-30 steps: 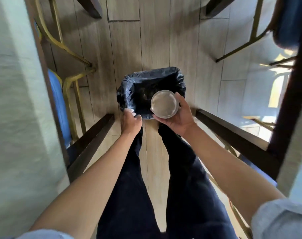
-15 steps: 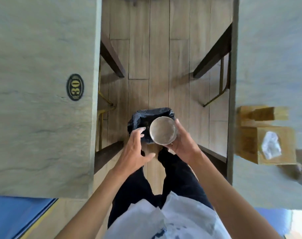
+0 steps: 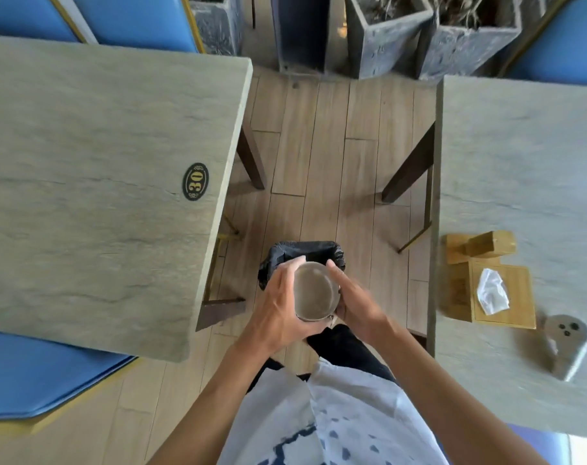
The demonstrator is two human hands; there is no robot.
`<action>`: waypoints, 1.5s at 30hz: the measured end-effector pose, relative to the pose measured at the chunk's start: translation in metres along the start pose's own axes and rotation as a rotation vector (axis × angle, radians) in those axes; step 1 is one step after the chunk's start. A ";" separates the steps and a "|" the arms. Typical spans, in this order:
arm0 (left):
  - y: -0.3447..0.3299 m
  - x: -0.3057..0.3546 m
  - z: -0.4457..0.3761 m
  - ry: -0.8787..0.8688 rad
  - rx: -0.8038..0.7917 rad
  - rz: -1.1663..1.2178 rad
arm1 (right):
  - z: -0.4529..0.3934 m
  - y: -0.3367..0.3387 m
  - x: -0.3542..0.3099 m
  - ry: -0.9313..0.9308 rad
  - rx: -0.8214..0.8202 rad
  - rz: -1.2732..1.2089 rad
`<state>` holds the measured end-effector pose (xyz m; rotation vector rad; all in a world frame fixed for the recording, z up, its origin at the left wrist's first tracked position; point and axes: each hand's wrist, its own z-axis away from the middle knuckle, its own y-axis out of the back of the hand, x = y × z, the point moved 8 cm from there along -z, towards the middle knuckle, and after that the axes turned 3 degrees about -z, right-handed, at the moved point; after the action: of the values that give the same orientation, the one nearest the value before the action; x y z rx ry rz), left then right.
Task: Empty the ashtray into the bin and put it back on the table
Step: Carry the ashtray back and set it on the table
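Note:
A round glass ashtray [image 3: 314, 292] with a greyish inside is held upright between both hands, above the near rim of the bin. My left hand [image 3: 278, 308] wraps its left side and underside. My right hand [image 3: 354, 302] presses against its right side with fingers stretched forward. The bin [image 3: 302, 253], lined with a black bag, stands on the wooden floor just beyond my hands, partly hidden by them. One table [image 3: 94, 182] with a "30" plate lies to the left, another table [image 3: 520, 182] to the right.
On the right table sit a wooden tissue box [image 3: 493, 293], a wooden block holder [image 3: 480, 246] and a grey metal object [image 3: 569, 340]. Blue chairs [image 3: 33, 374] stand around the tables. Dark planters [image 3: 386, 35] line the far side of the aisle.
I have straightened up, so the view rose from the bin to the tables. My left hand left the bin's rim and closed on the ashtray, which moved with both hands.

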<state>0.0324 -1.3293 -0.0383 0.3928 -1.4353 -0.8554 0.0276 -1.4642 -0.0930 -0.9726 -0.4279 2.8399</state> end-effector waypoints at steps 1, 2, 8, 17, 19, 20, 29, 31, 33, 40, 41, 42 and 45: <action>0.003 0.000 0.008 0.001 0.000 0.000 | 0.007 -0.005 0.002 0.002 -0.007 0.011; 0.007 0.000 0.017 0.008 0.002 0.001 | 0.014 -0.011 0.004 0.004 -0.016 0.031; 0.036 -0.018 0.092 0.077 0.095 0.065 | 0.052 -0.063 0.027 0.040 -0.068 0.239; 0.095 -0.076 0.292 0.310 0.441 0.167 | 0.109 -0.201 0.129 0.025 -0.293 0.475; 0.105 -0.092 0.343 0.389 0.526 0.207 | 0.114 -0.232 0.155 0.023 -0.336 0.520; 0.109 -0.100 0.367 0.427 0.570 0.221 | 0.116 -0.247 0.167 0.029 -0.359 0.557; 0.141 -0.153 0.511 0.671 0.858 0.306 | 0.131 -0.360 0.227 0.109 -0.536 0.857; 0.150 -0.164 0.527 0.708 0.899 0.318 | 0.127 -0.378 0.232 0.111 -0.544 0.884; 0.160 -0.179 0.537 0.741 0.918 0.322 | 0.120 -0.396 0.232 0.112 -0.545 0.893; 0.220 -0.249 0.545 0.785 0.915 0.323 | 0.082 -0.475 0.222 0.150 -0.522 0.864; 0.231 -0.261 0.545 0.784 0.912 0.321 | 0.075 -0.488 0.220 0.161 -0.525 0.852; 0.243 -0.273 0.545 0.785 0.905 0.318 | 0.067 -0.501 0.216 0.168 -0.520 0.835; 0.281 -0.304 0.544 0.796 0.864 0.309 | 0.045 -0.537 0.202 0.175 -0.471 0.788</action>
<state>-0.3862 -0.7919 0.0235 0.9952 -0.9881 0.2331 -0.1532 -0.9232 -0.0166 -1.8035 -0.8874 3.3350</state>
